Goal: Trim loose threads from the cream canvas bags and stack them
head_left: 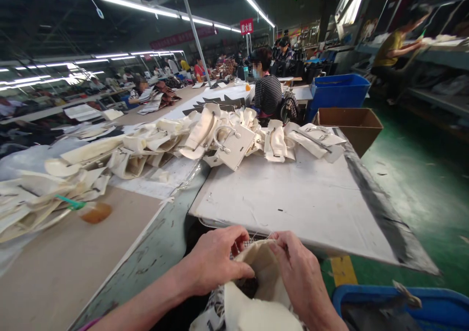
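An unfinished cream handbag (262, 316) sits in front of me at the bottom of the view, its mouth open towards me and its inside dark. My right hand (298, 272) pinches the far rim between thumb and fingers. On the left, my left hand (216, 260) curls its fingers over the rim, while the thumb lies across the opening. Thin loose threads (262, 234) stick up between the two hands. Black-and-white checked cloth shows beside the bag, partly covered by it and by my left hand.
A white-topped table (293, 199) lies ahead, with a heap of cream handbags (238, 145) along its far side. More bag parts and a glue bottle (95, 213) lie left. Blue bins (340, 84), a brown carton (348, 118) and a blue tub (403, 292) stand right. Co-workers sit beyond.
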`<state>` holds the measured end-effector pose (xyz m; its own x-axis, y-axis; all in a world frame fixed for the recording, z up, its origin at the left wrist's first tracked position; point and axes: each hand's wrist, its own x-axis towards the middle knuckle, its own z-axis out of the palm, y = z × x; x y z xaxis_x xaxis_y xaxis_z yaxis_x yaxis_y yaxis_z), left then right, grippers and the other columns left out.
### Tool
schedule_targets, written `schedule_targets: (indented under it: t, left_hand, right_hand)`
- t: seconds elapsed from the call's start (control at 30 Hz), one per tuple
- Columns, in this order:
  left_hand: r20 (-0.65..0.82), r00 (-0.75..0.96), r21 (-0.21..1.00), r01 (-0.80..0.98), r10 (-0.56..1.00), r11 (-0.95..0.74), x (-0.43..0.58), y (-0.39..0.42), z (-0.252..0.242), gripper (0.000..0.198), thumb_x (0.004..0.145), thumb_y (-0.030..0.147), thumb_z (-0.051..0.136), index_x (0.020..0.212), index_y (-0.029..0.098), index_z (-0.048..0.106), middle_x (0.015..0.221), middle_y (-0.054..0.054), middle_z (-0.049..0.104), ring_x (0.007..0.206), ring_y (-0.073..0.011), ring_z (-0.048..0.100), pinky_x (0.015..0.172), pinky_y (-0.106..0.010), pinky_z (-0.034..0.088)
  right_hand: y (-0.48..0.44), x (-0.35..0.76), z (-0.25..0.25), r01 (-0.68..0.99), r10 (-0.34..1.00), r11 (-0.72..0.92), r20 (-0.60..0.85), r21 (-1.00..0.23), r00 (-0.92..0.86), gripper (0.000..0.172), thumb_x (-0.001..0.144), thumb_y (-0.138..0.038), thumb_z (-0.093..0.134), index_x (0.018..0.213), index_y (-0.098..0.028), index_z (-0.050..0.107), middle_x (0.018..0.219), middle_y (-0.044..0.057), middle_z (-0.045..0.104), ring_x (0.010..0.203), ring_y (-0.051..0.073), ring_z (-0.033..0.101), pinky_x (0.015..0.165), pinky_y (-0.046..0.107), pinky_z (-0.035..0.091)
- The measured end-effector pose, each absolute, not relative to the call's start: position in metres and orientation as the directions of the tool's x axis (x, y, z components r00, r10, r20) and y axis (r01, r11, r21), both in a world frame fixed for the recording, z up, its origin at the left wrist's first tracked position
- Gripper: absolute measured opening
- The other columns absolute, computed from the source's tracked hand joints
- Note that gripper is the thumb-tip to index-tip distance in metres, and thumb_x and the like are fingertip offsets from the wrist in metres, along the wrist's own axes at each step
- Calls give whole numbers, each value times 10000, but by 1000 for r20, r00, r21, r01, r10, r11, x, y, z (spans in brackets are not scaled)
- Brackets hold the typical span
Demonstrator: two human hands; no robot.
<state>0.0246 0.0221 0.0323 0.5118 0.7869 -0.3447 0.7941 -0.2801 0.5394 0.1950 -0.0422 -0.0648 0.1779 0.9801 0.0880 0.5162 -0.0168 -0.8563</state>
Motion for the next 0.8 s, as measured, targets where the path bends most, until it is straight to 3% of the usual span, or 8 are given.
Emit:
schedule_targets:
  t: [0.13, 0.3, 0.43, 0.53, 0.67, 0.8]
  left_hand:
    - [-331, 547, 506, 791, 769, -345, 12, 15, 26, 93, 745, 214, 607, 795, 197, 684, 741, 27, 616, 687, -138, 534, 596, -210, 362]
    - [-281, 724, 739, 582, 630, -339, 4, 22, 23, 294, 799, 112, 454, 954, 188, 692, 906, 6, 674, 828, -147, 566, 748, -215, 420]
    - [-302, 815, 843, 471, 496, -260, -7, 37, 21, 235, 836, 195, 500, 939, 151, 707, 879, -28, 683, 825, -170, 585, 757, -235, 456]
    - [-390, 847, 895, 441, 360, -68, -16, 52, 12, 248, 818, 265, 585, 990, 139, 713, 896, -40, 696, 838, -192, 616, 745, -244, 498]
    - [-476, 862, 875, 446, 172, 187, -23, 78, -12, 357, 731, 320, 710, 1030, 125, 720, 920, -42, 713, 856, -221, 654, 759, -272, 541]
    - [-540, 841, 819, 515, 35, 253, -20, 105, -36, 427, 649, 326, 784, 1023, 125, 732, 945, -42, 726, 855, -227, 673, 762, -279, 555]
  right_hand:
    - [-39, 196, -62, 522, 977, 37, 140, -852, 159, 177, 924, -277, 425, 764, -231, 486, 779, 9, 661, 668, 163, 612, 623, 258, 459]
    - [-33, 201, -56, 522, 987, 107, 155, -846, 50, 136, 885, -221, 456, 752, -227, 484, 773, -3, 651, 652, 145, 593, 598, 236, 453]
    - [-35, 203, -50, 479, 993, 109, 119, -871, -10, 141, 876, -175, 442, 746, -224, 463, 844, 2, 661, 688, 137, 587, 631, 230, 443]
    - [-40, 202, -44, 437, 995, 94, 69, -894, -73, 148, 876, -179, 459, 735, -222, 454, 865, -8, 658, 699, 128, 572, 641, 223, 423]
    - [-43, 197, -38, 413, 994, 47, 3, -910, -108, 167, 881, -198, 472, 720, -221, 434, 876, -11, 656, 699, 126, 562, 647, 226, 412]
    - [-42, 193, -38, 451, 997, 16, -20, -892, -76, 154, 861, -185, 462, 714, -222, 438, 849, -2, 664, 683, 132, 573, 622, 226, 422]
